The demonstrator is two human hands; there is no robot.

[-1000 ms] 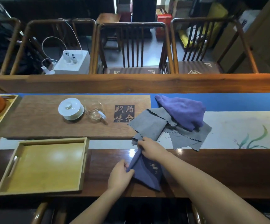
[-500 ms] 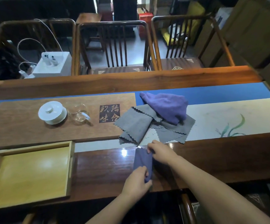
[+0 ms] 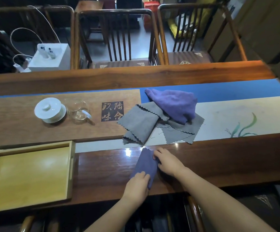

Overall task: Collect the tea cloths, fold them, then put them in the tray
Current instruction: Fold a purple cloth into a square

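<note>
A dark blue tea cloth (image 3: 146, 164) lies folded into a narrow strip on the dark wooden table edge. My left hand (image 3: 136, 185) grips its near end. My right hand (image 3: 167, 162) holds its far right side, fingers on the fabric. Beyond it lie grey cloths with scalloped edges (image 3: 139, 124), partly folded over each other. On their far right part rests a crumpled purple cloth (image 3: 176, 104). The yellow wooden tray (image 3: 71, 166) sits to the left at the near edge, with nothing inside.
A white lidded cup (image 3: 49, 110) and a glass pitcher (image 3: 78, 111) stand on a brown board (image 3: 15, 124) at the back left. A painted table runner (image 3: 236, 114) stretches right. Wooden chairs (image 3: 117, 39) stand behind the table.
The blue cloth went from a loose hanging bunch to a narrow folded strip lying flat on the table. Both hands stayed on it. The view shifted right.
</note>
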